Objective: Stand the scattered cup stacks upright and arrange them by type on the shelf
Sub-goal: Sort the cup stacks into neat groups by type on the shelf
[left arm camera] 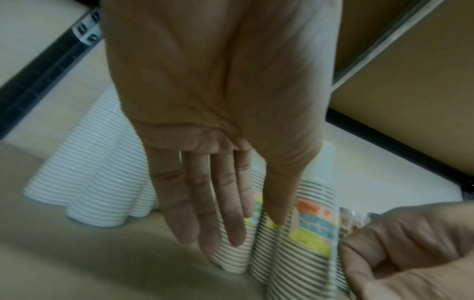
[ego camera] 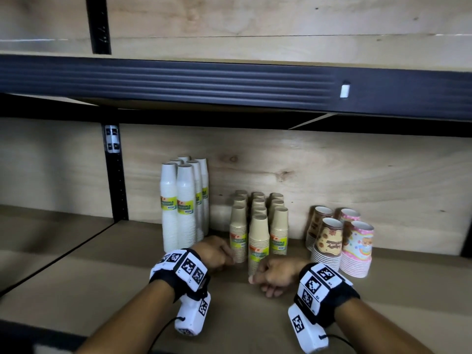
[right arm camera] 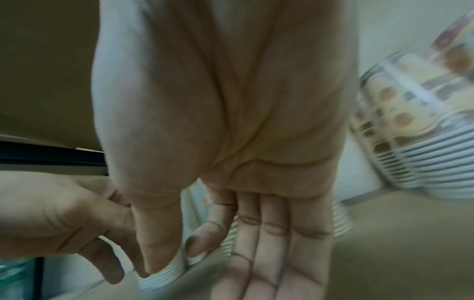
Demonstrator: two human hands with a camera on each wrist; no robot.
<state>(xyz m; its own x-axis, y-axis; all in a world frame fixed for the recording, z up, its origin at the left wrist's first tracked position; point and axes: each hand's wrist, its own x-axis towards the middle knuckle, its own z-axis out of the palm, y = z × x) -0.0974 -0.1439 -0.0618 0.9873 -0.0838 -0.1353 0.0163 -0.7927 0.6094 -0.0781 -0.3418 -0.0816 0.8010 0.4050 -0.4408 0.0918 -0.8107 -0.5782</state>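
Three groups of cup stacks upright on the shelf [ego camera: 255, 315], against the plywood back wall. Far left: tall white cup stacks [ego camera: 184, 200], ribbed with nested rims, wrapped in clear film with yellow-green labels. Centre: shorter kraft-brown cup stacks [ego camera: 259, 226] in three rows, nearest ones bearing the same kind of label; front middle stack set nearer than its neighbours. Right: four printed cup stacks [ego camera: 342, 241], two brown with cookie pattern, two pink with cartoon print, white rims at the base.

Left hand [ego camera: 215, 252] just beside the near-left brown stack, fingers [left arm camera: 205, 203] straight and relaxed, gripping nothing. Right hand [ego camera: 277, 275] at the base of the front brown stack, fingers [right arm camera: 269, 243] loosely extended, holding nothing; contact with the stack unclear.
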